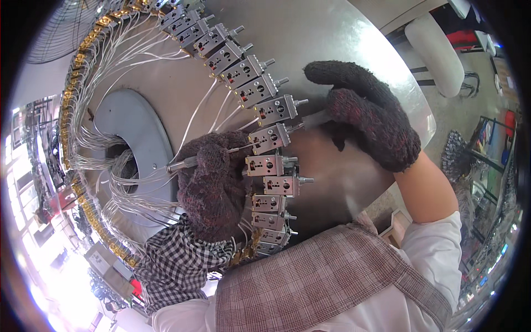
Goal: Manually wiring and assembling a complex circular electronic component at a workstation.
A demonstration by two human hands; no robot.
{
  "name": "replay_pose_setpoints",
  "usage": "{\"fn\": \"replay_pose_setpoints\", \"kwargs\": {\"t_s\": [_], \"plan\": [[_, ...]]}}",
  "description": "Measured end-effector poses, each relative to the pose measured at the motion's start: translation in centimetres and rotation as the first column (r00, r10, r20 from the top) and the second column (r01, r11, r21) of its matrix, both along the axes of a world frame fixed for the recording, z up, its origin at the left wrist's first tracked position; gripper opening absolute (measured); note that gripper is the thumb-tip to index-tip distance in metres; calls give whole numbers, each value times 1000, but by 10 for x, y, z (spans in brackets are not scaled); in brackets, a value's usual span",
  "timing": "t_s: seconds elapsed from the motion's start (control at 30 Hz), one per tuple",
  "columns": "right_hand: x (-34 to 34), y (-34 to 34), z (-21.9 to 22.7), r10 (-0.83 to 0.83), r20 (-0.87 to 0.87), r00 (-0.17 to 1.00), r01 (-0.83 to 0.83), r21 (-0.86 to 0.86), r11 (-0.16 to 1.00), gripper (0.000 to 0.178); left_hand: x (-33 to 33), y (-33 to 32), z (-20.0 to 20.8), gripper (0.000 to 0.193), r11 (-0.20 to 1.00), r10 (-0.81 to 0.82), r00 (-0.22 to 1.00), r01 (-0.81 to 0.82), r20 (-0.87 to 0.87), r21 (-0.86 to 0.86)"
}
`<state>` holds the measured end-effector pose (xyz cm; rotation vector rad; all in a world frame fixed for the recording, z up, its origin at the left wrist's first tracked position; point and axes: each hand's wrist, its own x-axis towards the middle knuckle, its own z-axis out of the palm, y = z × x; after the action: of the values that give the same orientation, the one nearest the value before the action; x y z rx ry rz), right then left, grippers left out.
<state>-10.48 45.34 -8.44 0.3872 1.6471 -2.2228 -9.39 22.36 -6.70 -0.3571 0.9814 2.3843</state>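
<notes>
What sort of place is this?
It looks like a factory workshop or testing area, judging by the curved row of small silver metal boxes with threaded stubs, the many thin white wires running into a grey, rounded hub, and the shiny grey metal table.

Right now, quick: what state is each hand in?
Left hand: closed on a slim screwdriver-like tool.
Right hand: holding a grey tool, one finger extended.

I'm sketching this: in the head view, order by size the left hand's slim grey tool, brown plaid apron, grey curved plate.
Largest first:
1. Brown plaid apron
2. Grey curved plate
3. Slim grey tool
</notes>
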Motion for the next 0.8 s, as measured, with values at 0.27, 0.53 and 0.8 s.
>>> {"fn": "replay_pose_setpoints", "kwargs": {"t_s": [0.27, 0.53, 0.8], "plan": [[-4, -1, 2, 40, 26, 999, -41, 39, 998, 29, -3, -3, -4, 22, 998, -20, 985, 9, -169, -67], [-8, -7, 3, 47, 85, 995, -59, 147, 987, 28, -3, -3, -3, 36, 988, -28, 992, 9, -119, -154], [-6, -9, 2, 6, 69, 998, -8, 38, 999, 31, -1, -8, -6, 20, 992, -1, 997, -9, -82, -125]]}}
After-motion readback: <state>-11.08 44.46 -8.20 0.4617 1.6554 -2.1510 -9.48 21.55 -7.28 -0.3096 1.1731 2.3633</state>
